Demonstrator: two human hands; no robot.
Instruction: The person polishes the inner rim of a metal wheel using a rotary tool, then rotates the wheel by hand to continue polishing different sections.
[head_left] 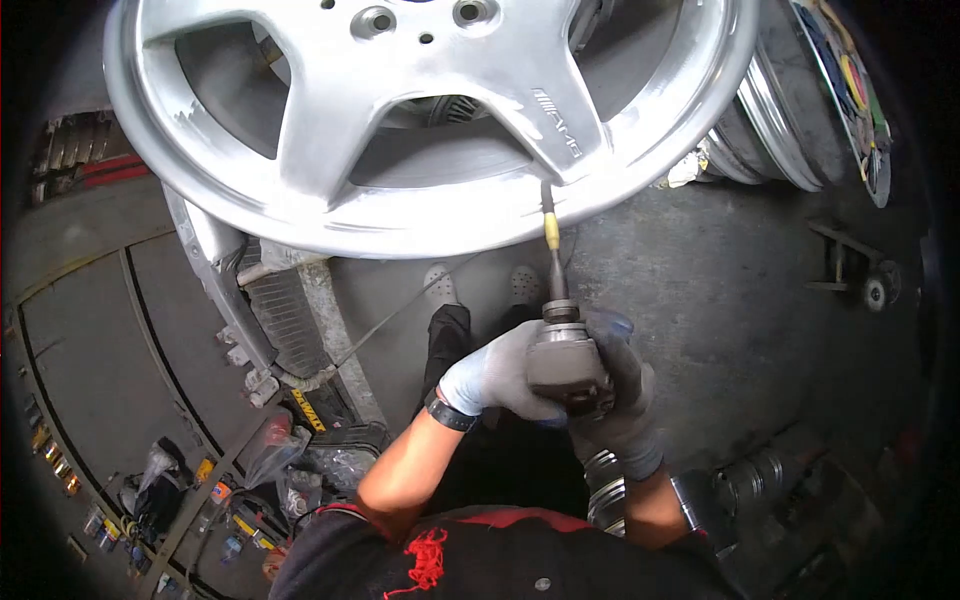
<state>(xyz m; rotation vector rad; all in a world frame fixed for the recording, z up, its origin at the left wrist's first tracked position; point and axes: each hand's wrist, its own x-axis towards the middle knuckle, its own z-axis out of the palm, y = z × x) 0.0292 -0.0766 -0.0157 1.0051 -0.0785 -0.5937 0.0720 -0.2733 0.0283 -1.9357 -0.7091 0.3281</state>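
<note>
Bracing the rotary tool (568, 370) two-handed, from where I stand; head view, sole view. Gloved left hand (505, 375): fingers wrapped round the tool body from the left, thumb side toward the person, presumably to steady its weight. Gloved right hand (628, 405): grasping the body from the opposite side, some fingers hidden; the paired grip probably resists twist. Slim shaft (557, 275) points away from the person, its dark tip at the spoke foot beside the lettering, likely so the narrow end reaches the corner at the rim; contact itself: cannot tell. Silver wheel (430, 215): ahead of both hands, face up, above floor level, an arrangement that seems to suit standing work. Shoes (440, 285) apart, presumably for balance. Support under wheel: not visible.
</note>
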